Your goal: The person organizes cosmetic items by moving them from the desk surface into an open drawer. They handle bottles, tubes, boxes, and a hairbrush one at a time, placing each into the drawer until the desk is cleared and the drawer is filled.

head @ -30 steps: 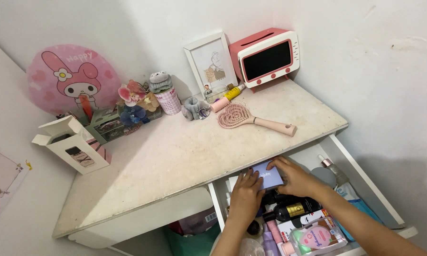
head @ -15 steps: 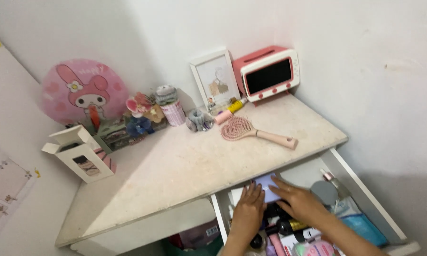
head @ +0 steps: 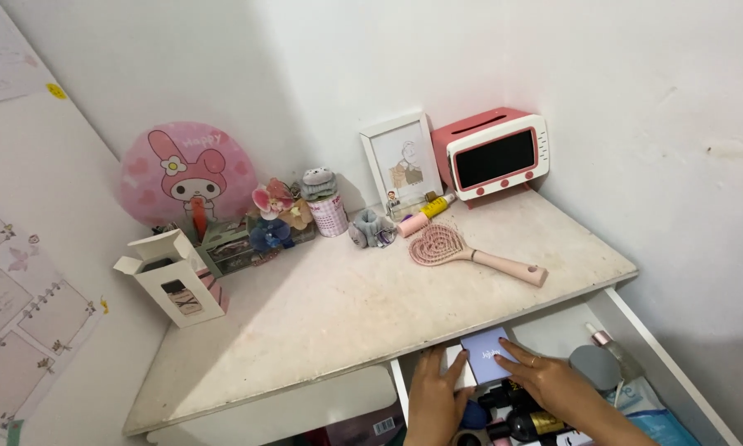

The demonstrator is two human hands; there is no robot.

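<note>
Hands first: my left hand (head: 434,393) and my right hand (head: 551,381) are both down in the open drawer (head: 636,334) under the near right edge of the desk (head: 338,306). Between them sits a small lilac box (head: 489,354), flat and tilted, at the far end of the drawer just beneath the desk's edge. My right fingers lie spread against its right side, touching it; my left fingers reach its left corner. Neither grip is closed around the box, both are open, pressing rather than clasping. Just near of the box are dark bottles (head: 520,411), and to the right a round grey lid (head: 594,366) and a dropper bottle (head: 609,347). On the desk, well apart from my hands, a pink heart-shaped hairbrush (head: 470,252) lies near the far right, with a pink toaster-shaped box (head: 495,154) and a white picture frame (head: 403,163) against the wall, and an open white carton (head: 173,281) at the left.
</note>
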